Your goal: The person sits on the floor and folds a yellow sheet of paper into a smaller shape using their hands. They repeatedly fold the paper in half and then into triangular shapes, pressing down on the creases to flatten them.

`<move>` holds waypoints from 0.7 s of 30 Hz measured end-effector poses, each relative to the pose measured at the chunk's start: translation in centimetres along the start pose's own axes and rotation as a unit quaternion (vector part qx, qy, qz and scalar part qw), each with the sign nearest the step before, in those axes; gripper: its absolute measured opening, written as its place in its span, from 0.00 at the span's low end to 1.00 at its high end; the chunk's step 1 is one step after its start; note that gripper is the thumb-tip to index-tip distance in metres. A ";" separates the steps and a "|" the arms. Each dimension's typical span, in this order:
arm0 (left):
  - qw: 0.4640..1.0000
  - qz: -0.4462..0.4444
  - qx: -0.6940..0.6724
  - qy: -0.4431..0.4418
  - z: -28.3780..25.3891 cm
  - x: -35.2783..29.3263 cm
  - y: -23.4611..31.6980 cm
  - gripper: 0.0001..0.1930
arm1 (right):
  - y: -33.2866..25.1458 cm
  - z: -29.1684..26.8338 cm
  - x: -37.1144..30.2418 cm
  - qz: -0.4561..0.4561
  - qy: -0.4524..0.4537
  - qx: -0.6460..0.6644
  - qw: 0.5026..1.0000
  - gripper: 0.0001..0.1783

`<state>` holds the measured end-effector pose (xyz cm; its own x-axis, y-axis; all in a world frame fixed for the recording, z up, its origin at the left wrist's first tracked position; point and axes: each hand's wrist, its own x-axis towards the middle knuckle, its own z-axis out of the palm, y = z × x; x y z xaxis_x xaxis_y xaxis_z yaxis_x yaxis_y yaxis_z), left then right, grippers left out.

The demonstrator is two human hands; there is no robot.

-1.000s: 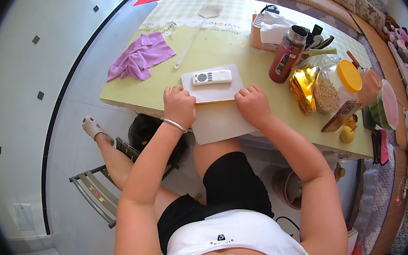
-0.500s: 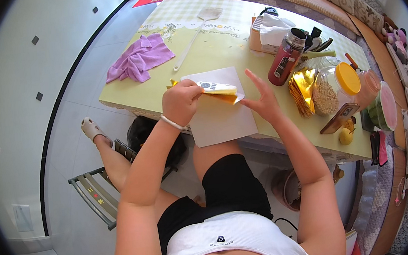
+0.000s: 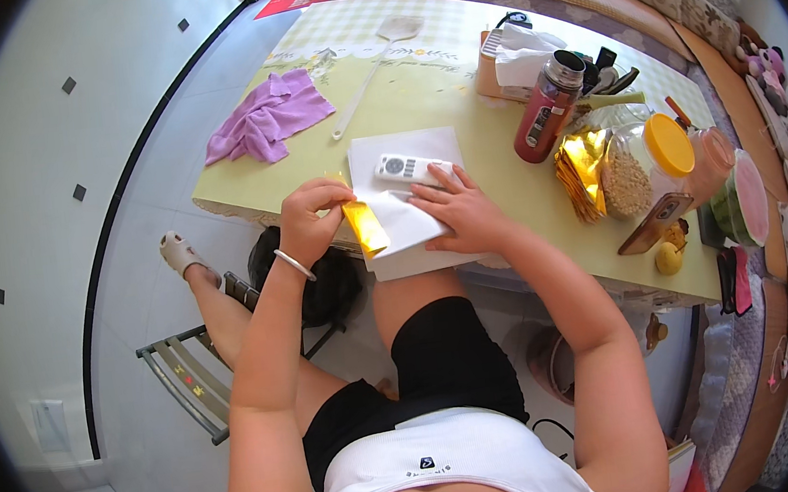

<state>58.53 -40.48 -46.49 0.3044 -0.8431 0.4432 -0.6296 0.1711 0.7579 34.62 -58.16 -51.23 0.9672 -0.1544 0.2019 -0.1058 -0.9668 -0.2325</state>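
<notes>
My left hand [image 3: 310, 218] pinches a strip of shiny gold foil paper [image 3: 366, 229] at its upper end, by the table's near edge. The strip hangs over the left part of a stack of white paper [image 3: 406, 225]. On that paper lies a white remote control [image 3: 400, 167] with dark buttons. My right hand [image 3: 462, 208] is spread over the right side of the paper, palm down. Its fingertips reach the right end of the remote, partly covering it; I cannot tell how firmly they press.
To the right stand a dark red flask [image 3: 545, 110], gold foil sheets [image 3: 584, 173], a yellow-lidded jar [image 3: 631, 173], a phone [image 3: 656, 223] and a cut watermelon [image 3: 744, 199]. A tissue box [image 3: 495, 67] is behind. A purple cloth [image 3: 270, 115] and a long-handled spatula [image 3: 364, 95] lie left and far.
The remote, earlier held up under my left hand with the gold foil, now lies on the paper. My left hand has drawn left with the foil; my right hand has come down onto the paper.
</notes>
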 end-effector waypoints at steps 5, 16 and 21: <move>0.996 -0.049 0.033 0.060 1.1 1.0 -2.0 0.09 | 2.4 0.5 3.2 0.044 0.002 0.036 0.998 0.44; 0.941 -0.058 -0.329 -0.043 0.3 1.0 -0.1 0.08 | 0.4 -3.3 -1.8 0.074 0.298 0.261 0.915 0.24; 0.916 -0.111 -0.345 -0.170 2.2 3.3 -1.4 0.11 | -1.0 -4.9 -4.5 -0.045 0.241 0.014 0.969 0.24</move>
<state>58.83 -44.63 -47.11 0.0568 -0.9861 0.1559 0.0586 0.1592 0.9855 29.20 -57.50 -47.20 0.7516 -0.1527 0.6417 -0.0123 -0.9759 -0.2178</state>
